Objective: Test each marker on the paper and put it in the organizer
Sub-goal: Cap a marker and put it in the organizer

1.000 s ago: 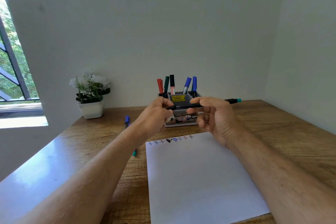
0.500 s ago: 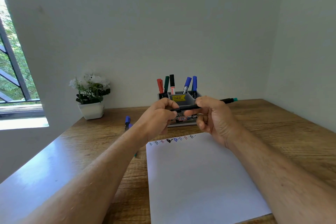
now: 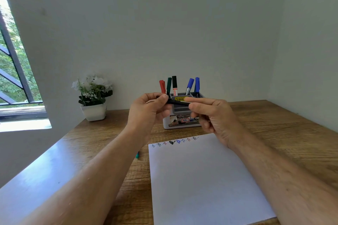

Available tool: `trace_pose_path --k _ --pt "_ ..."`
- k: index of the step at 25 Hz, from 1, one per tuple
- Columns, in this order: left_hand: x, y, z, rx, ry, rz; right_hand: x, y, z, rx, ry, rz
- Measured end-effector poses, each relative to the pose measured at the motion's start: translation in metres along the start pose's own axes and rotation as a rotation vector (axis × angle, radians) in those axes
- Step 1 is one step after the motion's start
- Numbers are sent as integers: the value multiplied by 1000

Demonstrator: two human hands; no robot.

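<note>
Above smooth paper (image 3: 201, 179), both hands pinch slim marker (image 3: 178, 102).

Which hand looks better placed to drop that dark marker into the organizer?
Probably the right hand. It grips the dark marker and hovers directly in front of the organizer. The left hand holds the marker's other end, farther to the organizer's left side.

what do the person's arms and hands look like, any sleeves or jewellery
Both forearms are bare up to the frame edge, with no sleeves in view. The left hand and the right hand wear no gloves, and no watch, bracelet or ring shows on the sides facing the camera. No markings or bandages are visible on either arm.
</note>
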State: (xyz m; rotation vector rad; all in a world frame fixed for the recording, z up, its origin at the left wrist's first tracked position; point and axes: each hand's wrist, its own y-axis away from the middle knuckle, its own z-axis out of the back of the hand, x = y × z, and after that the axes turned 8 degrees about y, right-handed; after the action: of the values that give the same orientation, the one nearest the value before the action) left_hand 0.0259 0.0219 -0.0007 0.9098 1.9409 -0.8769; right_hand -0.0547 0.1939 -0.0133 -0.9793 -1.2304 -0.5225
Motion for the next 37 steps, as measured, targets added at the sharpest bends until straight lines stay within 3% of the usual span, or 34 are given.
trace_pose_path --k 5,14,19,24,29,37 --pt "6 -1 3 -71 107 4 -6 3 -11 -147 397 225" --pt "10 0 -6 -96 181 24 -11 2 -16 -190 336 114" --pt "9 4 -10 -23 142 2 -7 2 -16 -141 322 142" --pt "-3 3 -13 -22 89 -295 -5 4 -19 -173 452 180" --pt "-15 -2 -8 -60 -209 -713 -11 1 -10 -269 667 301" --pt "-22 -41 -14 -150 -512 -814 -18 -6 -12 -170 835 331"
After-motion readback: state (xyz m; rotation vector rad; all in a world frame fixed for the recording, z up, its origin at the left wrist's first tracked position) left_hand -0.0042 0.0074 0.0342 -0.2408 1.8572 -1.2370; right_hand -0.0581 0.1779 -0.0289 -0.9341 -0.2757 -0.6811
